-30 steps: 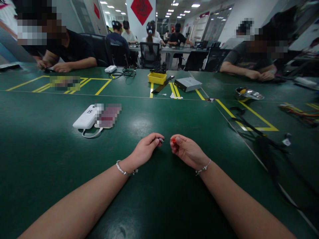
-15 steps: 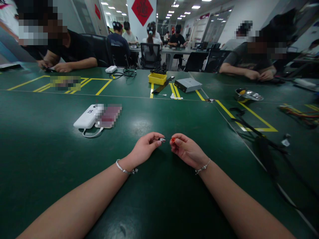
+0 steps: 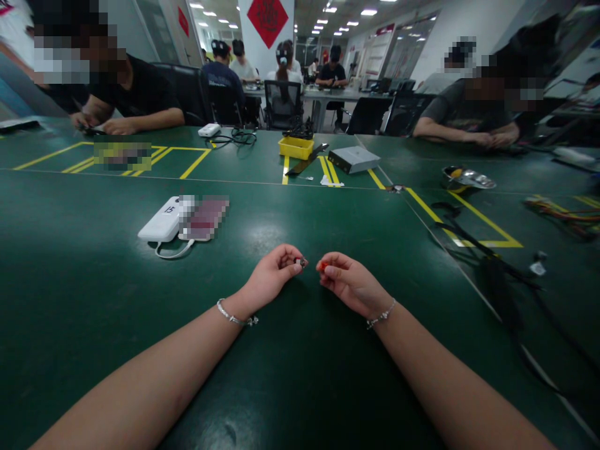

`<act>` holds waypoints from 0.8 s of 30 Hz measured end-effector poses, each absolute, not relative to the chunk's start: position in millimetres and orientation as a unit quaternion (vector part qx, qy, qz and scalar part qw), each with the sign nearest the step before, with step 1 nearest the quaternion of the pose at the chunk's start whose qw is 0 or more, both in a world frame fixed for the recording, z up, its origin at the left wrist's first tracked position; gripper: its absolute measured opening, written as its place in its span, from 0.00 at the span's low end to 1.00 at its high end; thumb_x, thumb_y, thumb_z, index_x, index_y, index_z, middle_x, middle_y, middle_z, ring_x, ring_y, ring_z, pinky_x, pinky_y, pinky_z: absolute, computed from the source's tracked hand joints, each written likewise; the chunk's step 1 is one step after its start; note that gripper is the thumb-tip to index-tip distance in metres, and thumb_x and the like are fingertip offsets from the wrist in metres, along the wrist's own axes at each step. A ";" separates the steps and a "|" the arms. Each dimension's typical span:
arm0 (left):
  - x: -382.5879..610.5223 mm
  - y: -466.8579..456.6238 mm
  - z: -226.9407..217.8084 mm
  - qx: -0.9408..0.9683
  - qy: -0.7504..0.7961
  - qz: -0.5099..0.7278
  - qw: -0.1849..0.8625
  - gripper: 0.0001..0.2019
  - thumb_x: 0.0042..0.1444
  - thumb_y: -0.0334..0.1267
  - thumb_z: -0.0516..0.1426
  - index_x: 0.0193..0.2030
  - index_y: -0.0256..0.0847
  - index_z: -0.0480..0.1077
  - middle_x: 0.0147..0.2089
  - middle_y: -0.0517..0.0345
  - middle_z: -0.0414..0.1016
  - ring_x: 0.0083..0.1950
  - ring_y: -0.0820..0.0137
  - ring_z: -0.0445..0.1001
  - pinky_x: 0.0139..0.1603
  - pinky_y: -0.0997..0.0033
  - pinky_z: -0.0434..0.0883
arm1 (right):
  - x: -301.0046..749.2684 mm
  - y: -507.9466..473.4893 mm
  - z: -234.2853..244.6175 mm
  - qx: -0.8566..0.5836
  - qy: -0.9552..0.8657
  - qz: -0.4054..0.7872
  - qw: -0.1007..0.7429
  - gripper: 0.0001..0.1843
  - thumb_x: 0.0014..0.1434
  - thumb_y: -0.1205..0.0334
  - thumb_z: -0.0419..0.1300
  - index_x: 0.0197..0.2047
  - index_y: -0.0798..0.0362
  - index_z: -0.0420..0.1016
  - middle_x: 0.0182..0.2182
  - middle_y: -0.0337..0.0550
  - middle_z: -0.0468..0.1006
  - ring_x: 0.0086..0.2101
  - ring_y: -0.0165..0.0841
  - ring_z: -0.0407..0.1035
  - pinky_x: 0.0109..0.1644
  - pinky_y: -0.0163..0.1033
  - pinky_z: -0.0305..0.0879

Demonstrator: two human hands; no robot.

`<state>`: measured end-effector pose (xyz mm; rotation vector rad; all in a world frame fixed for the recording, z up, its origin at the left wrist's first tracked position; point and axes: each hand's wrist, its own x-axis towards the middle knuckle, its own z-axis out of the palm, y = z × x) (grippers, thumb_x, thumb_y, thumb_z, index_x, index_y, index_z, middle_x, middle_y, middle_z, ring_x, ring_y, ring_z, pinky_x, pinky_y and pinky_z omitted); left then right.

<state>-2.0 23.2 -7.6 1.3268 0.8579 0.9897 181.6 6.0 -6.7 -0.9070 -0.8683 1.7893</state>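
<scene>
Bracelets first, nearest the camera: silver one [image 3: 232, 317] on the left wrist, a second, charm-type one [image 3: 382, 314] on the right. Left hand [image 3: 274, 272] is over the bench [image 3: 290, 375], fingers pinched on a small silvery part [image 3: 301, 263]; too small to ID. Right hand [image 3: 351, 281] faces it, thumb and fingers gripping a small orange part [image 3: 323, 267], mostly covered by the fingertips. The two parts point at each other across a narrow gap, not touching.

Left, beyond the left hand: white power bank [image 3: 162, 222] marked 15, flat on the bench, pixelated phone [image 3: 206, 219] right beside it, short white cable [image 3: 173, 255] looping in front of both. Right side: black cables [image 3: 501, 287] lying loose, blurry toward the edge. Past those, multicolored wire bundle [image 3: 565, 214] and a shiny silver item [image 3: 471, 179] near yellow tape [image 3: 509, 237].

Further out, center: gray metal box [image 3: 354, 159], dark flat strip [image 3: 307, 160] to its left, then yellow bin [image 3: 295, 149] with black cabling at its back. White adapter [image 3: 209, 130] left of that, black cord beside it.

Far edge: one dark-sleeved co-worker [image 3: 152, 94] left, another [image 3: 443, 119] right. Background: more people seated, red diamond sign [image 3: 267, 22] on a column.
</scene>
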 end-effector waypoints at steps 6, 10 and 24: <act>-1.7 22.1 -4.8 0.567 0.381 0.408 0.606 0.06 0.53 0.34 0.54 0.37 0.36 0.65 0.31 0.58 0.72 0.33 0.75 0.70 0.38 0.71 0.67 | 179.9 5.4 -7.3 -0.371 -0.349 0.726 0.463 0.06 0.47 0.62 0.63 0.31 0.53 0.74 0.25 0.37 0.73 0.26 0.25 0.65 0.35 0.34 0.62; -1.6 22.1 -5.2 0.573 0.384 0.403 0.601 0.06 0.52 0.34 0.55 0.37 0.35 0.65 0.30 0.59 0.72 0.33 0.74 0.71 0.39 0.71 0.68 | 177.8 4.2 -4.9 -0.375 -0.356 0.720 0.463 0.06 0.45 0.63 0.64 0.30 0.52 0.73 0.27 0.37 0.74 0.27 0.25 0.66 0.35 0.34 0.62; 0.4 22.7 -7.0 0.566 0.368 0.406 0.617 0.09 0.45 0.28 0.58 0.34 0.36 0.64 0.33 0.59 0.74 0.34 0.74 0.72 0.39 0.71 0.69 | 170.8 1.3 -8.2 -0.417 -0.369 0.680 0.478 0.09 0.41 0.64 0.66 0.30 0.52 0.73 0.27 0.36 0.74 0.25 0.24 0.65 0.34 0.35 0.61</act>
